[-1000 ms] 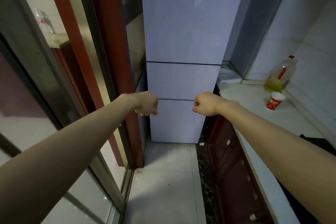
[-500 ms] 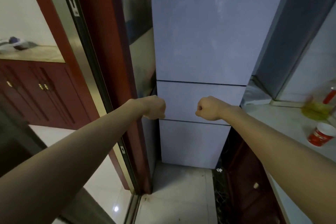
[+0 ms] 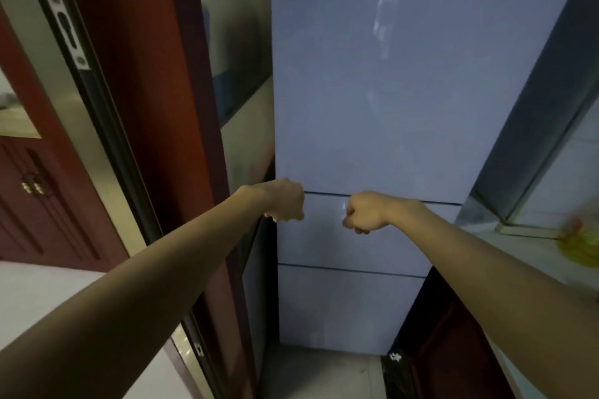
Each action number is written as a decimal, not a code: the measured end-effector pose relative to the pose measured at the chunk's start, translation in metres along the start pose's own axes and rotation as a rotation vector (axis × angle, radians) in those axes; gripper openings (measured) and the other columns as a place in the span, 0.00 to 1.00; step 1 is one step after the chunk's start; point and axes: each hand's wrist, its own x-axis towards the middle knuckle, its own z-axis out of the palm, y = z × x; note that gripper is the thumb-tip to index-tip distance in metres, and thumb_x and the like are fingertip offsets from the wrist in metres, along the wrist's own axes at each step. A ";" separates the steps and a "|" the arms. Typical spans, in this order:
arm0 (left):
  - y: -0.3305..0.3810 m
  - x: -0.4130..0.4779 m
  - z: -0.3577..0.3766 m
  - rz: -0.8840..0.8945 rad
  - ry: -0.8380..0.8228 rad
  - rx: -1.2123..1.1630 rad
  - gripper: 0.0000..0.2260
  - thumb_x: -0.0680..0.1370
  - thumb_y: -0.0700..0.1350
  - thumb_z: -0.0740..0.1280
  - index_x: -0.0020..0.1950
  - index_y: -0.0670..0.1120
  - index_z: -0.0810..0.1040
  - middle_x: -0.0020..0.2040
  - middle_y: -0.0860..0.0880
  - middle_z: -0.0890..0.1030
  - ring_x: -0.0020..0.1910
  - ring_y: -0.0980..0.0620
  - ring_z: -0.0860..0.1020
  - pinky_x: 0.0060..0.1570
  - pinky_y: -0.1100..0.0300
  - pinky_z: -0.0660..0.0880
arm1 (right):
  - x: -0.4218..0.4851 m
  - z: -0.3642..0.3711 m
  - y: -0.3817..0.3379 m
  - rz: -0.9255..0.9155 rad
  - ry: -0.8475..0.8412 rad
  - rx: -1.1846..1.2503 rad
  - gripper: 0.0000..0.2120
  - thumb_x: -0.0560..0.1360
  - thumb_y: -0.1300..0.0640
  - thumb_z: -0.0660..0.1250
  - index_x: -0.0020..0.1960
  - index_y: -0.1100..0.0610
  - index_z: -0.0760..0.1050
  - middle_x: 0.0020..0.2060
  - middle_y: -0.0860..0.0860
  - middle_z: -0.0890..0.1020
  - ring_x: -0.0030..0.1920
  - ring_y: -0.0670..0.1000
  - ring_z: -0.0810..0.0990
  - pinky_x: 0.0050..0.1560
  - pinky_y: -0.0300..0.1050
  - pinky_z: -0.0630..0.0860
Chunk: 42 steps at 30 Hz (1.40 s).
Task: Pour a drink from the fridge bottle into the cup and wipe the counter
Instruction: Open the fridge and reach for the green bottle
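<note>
Pale grey fridge [image 3: 372, 91] stands ahead, doors closed; bottle presumably inside, unseen. We hold left hand [image 3: 285, 201] and right hand [image 3: 363, 212] fisted, apart, empty, near upper door seam. Next: uncurl one fist, grip upper door edge, pull steadily, body clear of swing

Tall pale-blue three-door fridge [image 3: 366, 107]: nearer than before, now filling the view. Red paper cup: gone out of frame. Yellow-filled clear bottle [image 3: 580, 246]: slid to right edge, blurred. Left hand [image 3: 285, 201] and right hand [image 3: 364, 212]: fists raised to upper door seam.
</note>
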 end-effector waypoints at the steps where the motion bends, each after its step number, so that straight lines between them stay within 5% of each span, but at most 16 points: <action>1: -0.008 0.010 -0.002 0.010 -0.010 -0.017 0.12 0.81 0.45 0.62 0.57 0.39 0.80 0.51 0.41 0.84 0.48 0.43 0.83 0.54 0.51 0.80 | 0.010 -0.005 -0.004 0.001 -0.004 -0.009 0.15 0.75 0.52 0.63 0.43 0.62 0.83 0.40 0.56 0.86 0.44 0.56 0.85 0.51 0.51 0.81; 5: -0.031 0.054 -0.001 -0.033 0.125 -0.081 0.11 0.79 0.45 0.62 0.39 0.42 0.71 0.48 0.42 0.78 0.45 0.44 0.77 0.51 0.50 0.78 | 0.049 -0.036 -0.029 -0.005 0.048 -0.064 0.13 0.76 0.55 0.63 0.43 0.62 0.81 0.40 0.56 0.85 0.43 0.57 0.83 0.48 0.49 0.80; 7: -0.033 0.066 0.000 -0.070 0.192 -0.161 0.08 0.79 0.44 0.61 0.46 0.41 0.72 0.51 0.41 0.77 0.48 0.43 0.77 0.51 0.52 0.76 | 0.065 -0.051 -0.040 -0.017 0.120 -0.145 0.09 0.76 0.57 0.62 0.40 0.61 0.76 0.43 0.56 0.81 0.45 0.58 0.80 0.44 0.47 0.77; 10: -0.036 0.084 0.004 -0.119 0.261 -0.282 0.12 0.81 0.44 0.59 0.58 0.40 0.75 0.55 0.42 0.78 0.54 0.42 0.78 0.50 0.54 0.74 | 0.082 -0.079 -0.061 -0.035 0.220 -0.251 0.10 0.78 0.56 0.61 0.52 0.61 0.75 0.51 0.59 0.77 0.51 0.60 0.78 0.43 0.43 0.69; 14: -0.054 0.117 0.013 -0.153 0.339 -0.497 0.14 0.81 0.45 0.58 0.62 0.40 0.75 0.58 0.45 0.78 0.61 0.43 0.77 0.62 0.53 0.72 | 0.107 -0.114 -0.088 -0.119 0.370 -0.336 0.06 0.79 0.59 0.58 0.45 0.58 0.71 0.53 0.59 0.78 0.42 0.56 0.74 0.41 0.44 0.68; 18: -0.063 0.130 0.011 -0.282 0.479 -0.618 0.18 0.78 0.46 0.64 0.64 0.37 0.73 0.61 0.40 0.77 0.60 0.39 0.76 0.60 0.46 0.74 | 0.133 -0.140 -0.107 -0.319 0.601 -0.451 0.12 0.78 0.59 0.57 0.56 0.62 0.76 0.57 0.59 0.76 0.56 0.58 0.75 0.52 0.49 0.69; 23: -0.068 0.135 -0.010 -0.282 0.496 -0.883 0.33 0.80 0.46 0.65 0.79 0.37 0.52 0.77 0.39 0.60 0.75 0.40 0.62 0.71 0.48 0.63 | 0.170 -0.159 -0.110 -0.418 0.757 -0.770 0.15 0.74 0.58 0.61 0.57 0.59 0.80 0.54 0.55 0.80 0.60 0.57 0.73 0.72 0.51 0.59; 30: -0.075 0.167 -0.006 -0.196 0.518 -0.910 0.35 0.78 0.42 0.65 0.80 0.42 0.51 0.78 0.42 0.60 0.76 0.41 0.61 0.72 0.43 0.63 | 0.177 -0.154 -0.117 -0.209 0.655 -1.057 0.18 0.82 0.51 0.53 0.65 0.53 0.76 0.66 0.53 0.76 0.75 0.59 0.58 0.73 0.61 0.33; 36: -0.089 0.204 0.018 -0.266 0.563 -1.047 0.42 0.65 0.62 0.62 0.75 0.41 0.64 0.70 0.39 0.71 0.67 0.37 0.71 0.67 0.38 0.69 | 0.178 -0.147 -0.123 -0.125 0.617 -1.147 0.21 0.79 0.48 0.61 0.70 0.53 0.71 0.72 0.52 0.69 0.76 0.56 0.56 0.74 0.59 0.35; 39: -0.076 0.173 0.005 -0.231 0.568 -0.974 0.34 0.74 0.52 0.67 0.77 0.42 0.62 0.73 0.40 0.70 0.71 0.40 0.69 0.68 0.41 0.68 | 0.171 -0.148 -0.126 -0.096 0.572 -1.240 0.25 0.79 0.46 0.60 0.74 0.53 0.66 0.73 0.51 0.67 0.77 0.55 0.55 0.74 0.59 0.36; 42: -0.070 0.154 0.005 -0.179 0.673 -0.943 0.29 0.78 0.45 0.66 0.77 0.43 0.61 0.73 0.43 0.70 0.71 0.43 0.69 0.68 0.43 0.68 | 0.184 -0.142 -0.131 -0.112 0.640 -1.068 0.21 0.81 0.55 0.55 0.73 0.61 0.65 0.72 0.57 0.68 0.76 0.56 0.58 0.76 0.49 0.42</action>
